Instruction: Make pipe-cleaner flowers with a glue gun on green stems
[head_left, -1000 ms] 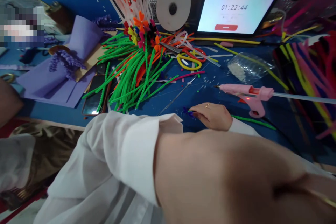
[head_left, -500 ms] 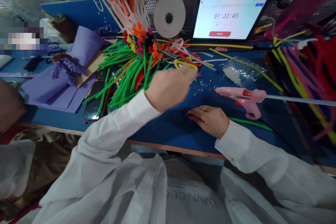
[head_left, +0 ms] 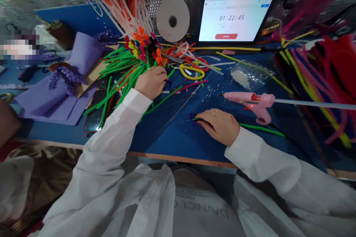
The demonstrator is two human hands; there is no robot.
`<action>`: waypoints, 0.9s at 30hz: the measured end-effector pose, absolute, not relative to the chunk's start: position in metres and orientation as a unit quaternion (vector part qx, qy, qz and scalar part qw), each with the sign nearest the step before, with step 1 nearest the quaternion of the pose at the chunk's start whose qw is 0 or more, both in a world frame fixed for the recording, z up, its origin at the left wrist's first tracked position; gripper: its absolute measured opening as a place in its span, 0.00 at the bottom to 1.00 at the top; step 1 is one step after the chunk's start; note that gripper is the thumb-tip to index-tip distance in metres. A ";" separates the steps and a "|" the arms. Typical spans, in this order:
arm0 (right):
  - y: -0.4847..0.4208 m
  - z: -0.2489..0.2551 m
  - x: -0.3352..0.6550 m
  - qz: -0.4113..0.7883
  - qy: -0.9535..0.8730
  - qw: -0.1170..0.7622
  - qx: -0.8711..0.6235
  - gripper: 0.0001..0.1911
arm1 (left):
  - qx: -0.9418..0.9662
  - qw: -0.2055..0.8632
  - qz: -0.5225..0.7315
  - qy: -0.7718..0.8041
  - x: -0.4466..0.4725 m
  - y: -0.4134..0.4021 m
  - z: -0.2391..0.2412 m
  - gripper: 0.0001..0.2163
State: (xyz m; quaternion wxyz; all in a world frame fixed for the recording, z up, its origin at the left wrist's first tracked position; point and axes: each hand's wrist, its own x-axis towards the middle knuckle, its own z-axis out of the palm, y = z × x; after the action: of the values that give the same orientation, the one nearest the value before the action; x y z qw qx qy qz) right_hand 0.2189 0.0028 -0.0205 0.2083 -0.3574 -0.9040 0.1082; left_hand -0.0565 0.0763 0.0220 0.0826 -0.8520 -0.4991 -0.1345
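Observation:
My right hand (head_left: 218, 126) rests on the blue table, closed on a green pipe cleaner (head_left: 261, 129) whose stem runs out past the wrist. At its fingertips shows a small dark blue pipe-cleaner piece (head_left: 191, 119). My left hand (head_left: 151, 82) is over a heap of green pipe cleaners (head_left: 132, 81), its fingers curled together. Something dark blue is by those fingertips, but I cannot make out what they hold. Yellow-handled scissors (head_left: 191, 77) lie just right of it. Pipe-cleaner flowers in orange, yellow and red (head_left: 141, 37) sit behind the hand.
A pink glue gun (head_left: 250, 100) with a long glue stick lies right of centre. Behind it is a bag of white beads (head_left: 249, 76). A tablet (head_left: 236, 18) and ribbon spool (head_left: 172, 19) stand at the back. Purple wrapping paper (head_left: 55, 100) and a phone (head_left: 96, 113) are left.
My left hand has moved left, from over the scissors to the green pipe cleaners, uncovering the yellow handles. My right hand stays nearly in place. The whole view has shifted slightly.

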 end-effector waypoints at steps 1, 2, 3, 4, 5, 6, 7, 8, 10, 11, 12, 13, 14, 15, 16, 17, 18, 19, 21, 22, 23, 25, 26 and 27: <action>0.002 -0.020 0.219 0.112 -0.904 0.210 -0.357 0.11 | -0.853 0.070 -0.174 -0.487 -0.053 0.070 0.027 0.10; 0.002 -0.020 0.219 0.114 -0.903 0.211 -0.357 0.11 | -0.851 0.045 -0.216 -0.477 -0.048 0.063 0.031 0.10; 0.001 -0.019 0.220 0.114 -0.903 0.212 -0.357 0.11 | -0.849 0.009 -0.252 -0.465 -0.043 0.055 0.034 0.09; 0.001 -0.019 0.220 0.112 -0.902 0.211 -0.359 0.11 | -0.847 -0.032 -0.282 -0.450 -0.037 0.047 0.036 0.08; 0.000 -0.018 0.219 0.108 -0.902 0.210 -0.362 0.11 | -0.850 -0.079 -0.296 -0.428 -0.031 0.039 0.036 0.07; -0.001 -0.017 0.219 0.104 -0.902 0.208 -0.365 0.11 | -0.849 -0.129 -0.301 -0.415 -0.026 0.032 0.035 0.06; -0.002 -0.016 0.219 0.098 -0.901 0.206 -0.369 0.11 | -0.839 -0.180 -0.308 -0.410 -0.021 0.025 0.032 0.05; -0.002 -0.016 0.219 0.092 -0.901 0.202 -0.372 0.11 | -0.823 -0.237 -0.311 -0.411 -0.016 0.020 0.029 0.05; -0.004 -0.014 0.218 0.084 -0.902 0.192 -0.377 0.11 | -0.765 -0.374 -0.321 -0.415 -0.009 0.013 0.020 0.04; -0.004 -0.014 0.218 0.081 -0.904 0.186 -0.377 0.12 | -0.723 -0.450 -0.327 -0.410 -0.006 0.011 0.016 0.04; -0.005 -0.013 0.218 0.079 -0.906 0.181 -0.375 0.13 | -0.671 -0.524 -0.334 -0.404 -0.004 0.010 0.013 0.06; -0.005 -0.013 0.218 0.079 -0.908 0.178 -0.371 0.14 | -0.615 -0.590 -0.340 -0.398 -0.002 0.010 0.010 0.07; -0.006 -0.012 0.219 0.080 -0.909 0.179 -0.366 0.15 | -0.560 -0.642 -0.343 -0.396 0.000 0.010 0.008 0.09; -0.007 -0.012 0.219 0.079 -0.910 0.184 -0.363 0.15 | -0.511 -0.679 -0.345 -0.398 0.001 0.010 0.007 0.11; -0.007 -0.012 0.220 0.079 -0.910 0.190 -0.360 0.16 | -0.474 -0.703 -0.345 -0.402 0.002 0.010 0.006 0.12; -0.008 -0.012 0.222 0.078 -0.908 0.199 -0.359 0.16 | -0.452 -0.717 -0.342 -0.406 0.003 0.010 0.006 0.13; -0.008 -0.011 0.223 0.075 -0.907 0.209 -0.358 0.15 | -0.441 -0.723 -0.343 -0.407 0.003 0.010 0.005 0.13; -0.009 -0.011 0.225 0.071 -0.904 0.220 -0.359 0.14 | -0.437 -0.723 -0.346 -0.407 0.003 0.010 0.005 0.14; -0.009 -0.009 0.229 0.061 -0.897 0.249 -0.360 0.11 | -0.442 -0.718 -0.355 -0.405 0.003 0.011 0.005 0.14; -0.009 -0.007 0.231 0.055 -0.892 0.266 -0.360 0.10 | -0.447 -0.713 -0.359 -0.404 0.003 0.012 0.004 0.14; -0.009 -0.005 0.233 0.049 -0.888 0.283 -0.360 0.08 | -0.454 -0.706 -0.362 -0.405 0.003 0.012 0.003 0.14; -0.009 0.001 0.236 0.042 -0.876 0.314 -0.365 0.07 | -0.477 -0.685 -0.368 -0.409 0.003 0.012 0.001 0.14; -0.009 0.003 0.237 0.044 -0.869 0.326 -0.370 0.07 | -0.495 -0.670 -0.370 -0.411 0.004 0.012 0.001 0.13; -0.010 0.006 0.237 0.047 -0.863 0.336 -0.375 0.09 | -0.518 -0.652 -0.372 -0.412 0.005 0.010 0.000 0.12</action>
State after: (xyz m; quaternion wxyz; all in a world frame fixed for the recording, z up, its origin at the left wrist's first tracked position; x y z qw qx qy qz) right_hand 0.2365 -0.0097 0.0056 0.3358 -0.3751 -0.8627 0.0475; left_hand 0.0045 0.0101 -0.0001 -0.6516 -0.5176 -0.4116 -0.3717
